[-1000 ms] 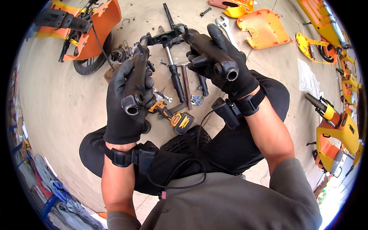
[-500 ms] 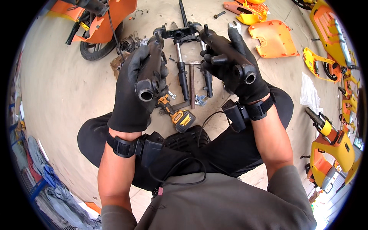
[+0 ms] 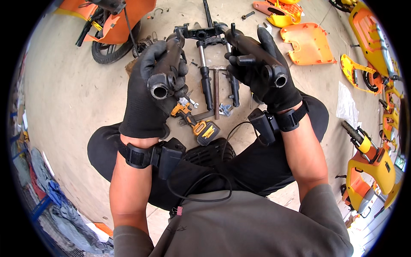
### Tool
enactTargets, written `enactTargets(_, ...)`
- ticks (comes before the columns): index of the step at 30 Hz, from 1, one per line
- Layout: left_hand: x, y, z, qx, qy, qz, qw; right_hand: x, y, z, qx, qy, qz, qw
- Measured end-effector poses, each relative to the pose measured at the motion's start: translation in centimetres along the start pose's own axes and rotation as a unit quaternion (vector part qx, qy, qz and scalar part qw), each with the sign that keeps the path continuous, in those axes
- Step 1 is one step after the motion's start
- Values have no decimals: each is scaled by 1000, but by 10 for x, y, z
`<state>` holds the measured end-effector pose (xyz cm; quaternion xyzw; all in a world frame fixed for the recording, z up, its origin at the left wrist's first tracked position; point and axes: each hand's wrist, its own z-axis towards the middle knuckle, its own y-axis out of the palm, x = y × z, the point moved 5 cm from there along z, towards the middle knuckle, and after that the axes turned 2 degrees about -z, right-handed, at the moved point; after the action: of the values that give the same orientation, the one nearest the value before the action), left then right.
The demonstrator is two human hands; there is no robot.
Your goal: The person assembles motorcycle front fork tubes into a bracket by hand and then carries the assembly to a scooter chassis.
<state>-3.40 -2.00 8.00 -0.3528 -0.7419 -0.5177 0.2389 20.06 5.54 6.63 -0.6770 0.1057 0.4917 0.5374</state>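
My left hand [image 3: 143, 96], in a black glove, wraps around a dark fork tube [image 3: 168, 66] with a round hole at its near end. My right hand [image 3: 280, 94], also gloved, grips a matching fork tube [image 3: 252, 49] with a side stub and a holed near end. Both tubes tilt away from me above the floor. Their far ends overlap a black fork clamp [image 3: 201, 34]; whether they join it I cannot tell. Between my hands, black fork legs [image 3: 206, 88] with shiny upper tubes lie beyond, beside a hammer [image 3: 216, 92].
A yellow cordless power tool [image 3: 195, 124] lies on the floor before my folded legs, near a wrench [image 3: 193, 103]. An orange panel [image 3: 308, 45] lies at far right. An orange vehicle with a black wheel [image 3: 111, 51] stands far left. Several yellow-orange vehicles [image 3: 372, 167] line the right side.
Both hands still hold the fork tubes. The left tube's near end has risen and shifted slightly left; the right tube's has shifted slightly up. The whole view has moved a little.
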Motion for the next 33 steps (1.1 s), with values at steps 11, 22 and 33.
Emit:
enactTargets(11, 3, 6, 7, 54, 0, -42, 998, -5, -2, 5, 42, -5, 26, 999)
enactTargets(22, 10, 4, 10, 30, -5, -63, 998, 13, 16, 14, -33, 107, 632, 767)
enactTargets(33, 28, -3, 26, 4, -62, -147, 987, -32, 10, 27, 71, 47, 361, 929)
